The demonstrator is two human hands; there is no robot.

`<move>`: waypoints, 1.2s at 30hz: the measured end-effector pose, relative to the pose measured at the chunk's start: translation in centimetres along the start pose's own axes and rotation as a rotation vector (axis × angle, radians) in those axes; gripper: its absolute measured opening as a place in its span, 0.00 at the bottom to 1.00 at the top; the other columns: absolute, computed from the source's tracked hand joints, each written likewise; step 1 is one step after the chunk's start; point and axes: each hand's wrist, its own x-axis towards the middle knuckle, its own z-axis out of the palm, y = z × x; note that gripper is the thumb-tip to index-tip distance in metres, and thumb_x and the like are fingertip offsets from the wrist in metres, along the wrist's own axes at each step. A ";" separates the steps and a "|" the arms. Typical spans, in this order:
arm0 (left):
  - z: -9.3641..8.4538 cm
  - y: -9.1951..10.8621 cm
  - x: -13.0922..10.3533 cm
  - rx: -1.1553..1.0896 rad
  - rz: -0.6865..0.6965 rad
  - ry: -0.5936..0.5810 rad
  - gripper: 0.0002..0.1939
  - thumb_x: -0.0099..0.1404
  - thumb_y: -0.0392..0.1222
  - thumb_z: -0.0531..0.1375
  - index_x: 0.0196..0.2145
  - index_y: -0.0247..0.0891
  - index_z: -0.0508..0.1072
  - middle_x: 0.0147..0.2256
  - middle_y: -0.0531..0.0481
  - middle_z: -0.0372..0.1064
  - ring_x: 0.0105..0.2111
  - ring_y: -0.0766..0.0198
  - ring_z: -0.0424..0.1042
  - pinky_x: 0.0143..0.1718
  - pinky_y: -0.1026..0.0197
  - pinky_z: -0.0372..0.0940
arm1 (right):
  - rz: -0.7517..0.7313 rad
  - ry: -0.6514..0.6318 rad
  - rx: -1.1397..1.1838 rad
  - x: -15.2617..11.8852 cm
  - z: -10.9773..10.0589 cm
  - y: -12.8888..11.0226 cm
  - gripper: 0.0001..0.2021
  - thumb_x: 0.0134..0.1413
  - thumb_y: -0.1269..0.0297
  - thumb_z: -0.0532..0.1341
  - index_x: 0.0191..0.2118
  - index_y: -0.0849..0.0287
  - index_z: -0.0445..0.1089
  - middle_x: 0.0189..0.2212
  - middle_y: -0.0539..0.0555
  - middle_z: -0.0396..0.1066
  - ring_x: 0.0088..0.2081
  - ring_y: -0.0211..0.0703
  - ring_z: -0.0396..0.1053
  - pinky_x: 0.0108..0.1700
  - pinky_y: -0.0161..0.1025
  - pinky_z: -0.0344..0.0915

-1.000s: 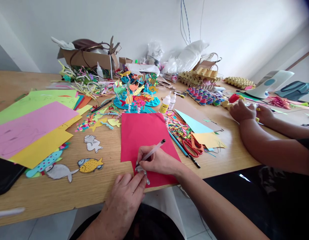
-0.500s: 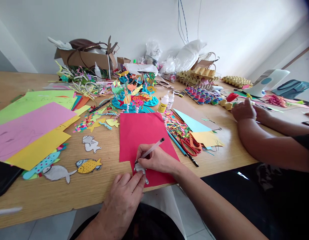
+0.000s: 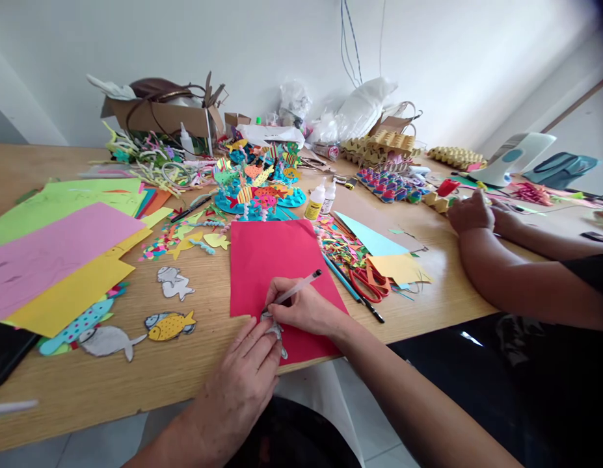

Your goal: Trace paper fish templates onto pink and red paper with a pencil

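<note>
Red paper [image 3: 276,253] lies on the desk [image 3: 184,370] under the right grip [image 3: 304,309], closed around a pen [image 3: 298,288], forearm slanting from lower right. Open, fingers outstretched, the left grip [image 3: 247,377] presses a pale cutout [image 3: 278,330] beside it; beyond, a bottle [image 3: 315,202] bears an unreadably small yellow label.

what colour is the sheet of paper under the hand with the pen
The sheet is red, clearest in the head view.

- We face a plain white wall [image 3: 208,39], with thin cables [image 3: 348,45] hanging down it.
- We see soft light brightening the wall toward the right, where a brown strip [image 3: 577,101] slants upward.
- We sit at a long wood-grain table [image 3: 62,383].
- Below its edge, we see pale grey floor tiles [image 3: 99,426] with thin seams.
</note>
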 end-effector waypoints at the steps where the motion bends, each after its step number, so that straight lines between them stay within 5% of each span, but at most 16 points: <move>1: 0.0 -0.1 0.0 -0.011 0.006 -0.007 0.13 0.64 0.30 0.50 0.42 0.31 0.71 0.41 0.44 0.73 0.48 0.54 0.68 0.52 0.49 0.63 | 0.000 0.002 0.000 0.0 0.0 0.0 0.05 0.42 0.76 0.55 0.25 0.59 0.62 0.21 0.45 0.62 0.25 0.33 0.60 0.25 0.30 0.58; 10: 0.1 -0.5 0.0 -0.114 -0.029 -0.115 0.13 0.57 0.28 0.55 0.40 0.34 0.69 0.40 0.44 0.71 0.50 0.50 0.68 0.53 0.45 0.62 | -0.005 0.042 -0.012 0.0 0.1 0.3 0.06 0.42 0.77 0.56 0.26 0.59 0.62 0.21 0.45 0.62 0.24 0.33 0.59 0.25 0.29 0.56; 36: 0.0 -0.5 0.1 -0.120 -0.040 -0.121 0.14 0.58 0.29 0.55 0.42 0.36 0.69 0.41 0.44 0.72 0.50 0.51 0.68 0.54 0.43 0.60 | 0.024 0.158 0.000 -0.3 0.4 0.9 0.05 0.44 0.76 0.56 0.26 0.58 0.62 0.21 0.45 0.62 0.25 0.34 0.60 0.26 0.30 0.58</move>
